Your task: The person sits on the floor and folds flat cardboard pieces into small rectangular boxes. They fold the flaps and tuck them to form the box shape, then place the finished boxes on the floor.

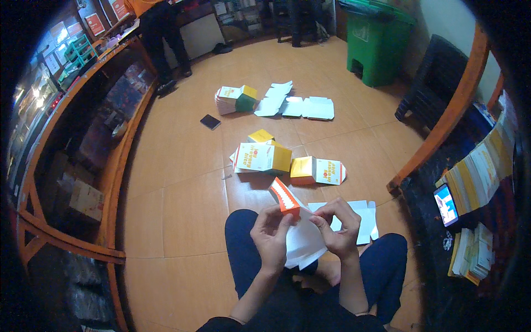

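Observation:
Between my hands, above my crossed legs, is a partly folded cardboard carton (pixel 304 243), white on the inside with an orange-red printed panel. My left hand (pixel 271 235) grips it by the orange panel, thumb on the near side. At the carton's right edge, my right hand (pixel 338 228) pinches the board between thumb and fingers. Just beyond it on the floor lies a flat white carton blank (pixel 365 218). Farther ahead are a pile of yellow and white printed cartons (pixel 257 157) and another printed carton (pixel 318 170).
More nested cartons (pixel 235 99) and unfolded white blanks (pixel 296 105) lie farther off, near a dark phone (pixel 210 122). An orange-framed glass counter (pixel 119 182) runs along the left. At right are a lit phone (pixel 445 205), stacked cartons (pixel 473 252) and a green bin (pixel 379 44). Someone stands (pixel 160 39) far left.

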Demonstrator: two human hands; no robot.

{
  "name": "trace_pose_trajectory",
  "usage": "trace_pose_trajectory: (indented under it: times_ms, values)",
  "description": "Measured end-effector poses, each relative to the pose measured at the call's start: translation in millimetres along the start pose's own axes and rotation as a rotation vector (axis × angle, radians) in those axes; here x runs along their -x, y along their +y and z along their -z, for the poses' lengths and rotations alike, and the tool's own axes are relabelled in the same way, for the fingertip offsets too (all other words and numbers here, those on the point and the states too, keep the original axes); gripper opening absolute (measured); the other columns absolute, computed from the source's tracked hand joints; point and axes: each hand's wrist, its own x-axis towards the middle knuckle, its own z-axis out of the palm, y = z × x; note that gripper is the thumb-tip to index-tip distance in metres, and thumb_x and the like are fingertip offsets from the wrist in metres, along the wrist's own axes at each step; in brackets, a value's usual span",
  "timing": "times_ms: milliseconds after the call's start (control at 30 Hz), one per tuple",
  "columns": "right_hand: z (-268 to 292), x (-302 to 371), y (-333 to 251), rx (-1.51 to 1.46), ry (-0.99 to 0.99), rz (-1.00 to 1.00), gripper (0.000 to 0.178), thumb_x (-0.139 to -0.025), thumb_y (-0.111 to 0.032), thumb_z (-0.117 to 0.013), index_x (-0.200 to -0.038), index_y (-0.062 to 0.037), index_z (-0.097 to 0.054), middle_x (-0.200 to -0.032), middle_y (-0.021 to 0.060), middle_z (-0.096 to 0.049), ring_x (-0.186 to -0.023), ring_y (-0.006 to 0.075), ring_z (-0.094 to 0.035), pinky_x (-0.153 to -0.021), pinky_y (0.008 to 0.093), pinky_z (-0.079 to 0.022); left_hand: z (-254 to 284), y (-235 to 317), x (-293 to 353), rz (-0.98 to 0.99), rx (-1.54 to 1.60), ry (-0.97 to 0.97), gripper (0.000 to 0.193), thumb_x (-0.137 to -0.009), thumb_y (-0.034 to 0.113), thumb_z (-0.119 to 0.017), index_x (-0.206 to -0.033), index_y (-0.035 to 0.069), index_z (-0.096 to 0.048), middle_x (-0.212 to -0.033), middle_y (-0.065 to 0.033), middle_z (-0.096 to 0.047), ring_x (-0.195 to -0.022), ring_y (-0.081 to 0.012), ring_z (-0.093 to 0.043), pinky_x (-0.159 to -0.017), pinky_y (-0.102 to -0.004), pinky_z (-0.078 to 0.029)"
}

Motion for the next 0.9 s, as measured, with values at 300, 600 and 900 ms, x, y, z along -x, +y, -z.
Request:
trace_pose_trajectory:
  times_ms: [300,600,900]
  values:
    - [-12.4,3.2,-8.2,-0.150,-0.041,-0.065,0.013,-0.078,0.001,-0.080,-0.090,0.0002,-0.073,-0.085,0.0101,-0.070,-0.077,0.0182,-0.068,-0.068,0.0302,-0.052,-5.2,-2.6,5.1,-0.179,-0.142,0.174,0.009,-0.089,-0.004,-0.072,-0.098,-0.003,-0.072,-0.098,-0.0093,-0.071,-0.091,-0.0146,-0.069,-0.084,-0.0277,-0.056]
    - [-9.8,-0.2,-7.3,-0.098,0.000,0.000,0.018,-0.076,0.003,-0.080,-0.094,-0.0012,-0.077,-0.087,0.0108,-0.072,-0.079,0.0195,-0.070,-0.070,0.0308,-0.055,-10.6,-4.9,11.5,-0.195,-0.107,0.118,0.012,-0.087,-0.004,-0.074,-0.099,-0.004,-0.073,-0.096,-0.0084,-0.071,-0.090,-0.0129,-0.068,-0.081,-0.0258,-0.054]
    - [-20.0,4.7,2.2,-0.161,0.048,-0.022,0.018,-0.076,0.003,-0.080,-0.093,-0.0005,-0.076,-0.086,0.0094,-0.070,-0.076,0.0180,-0.067,-0.066,0.0306,-0.053,-22.5,-4.6,13.5,-0.257,-0.187,0.151,0.014,-0.088,-0.004,-0.073,-0.101,-0.004,-0.073,-0.095,-0.0071,-0.070,-0.088,-0.0121,-0.066,-0.079,-0.0253,-0.054]
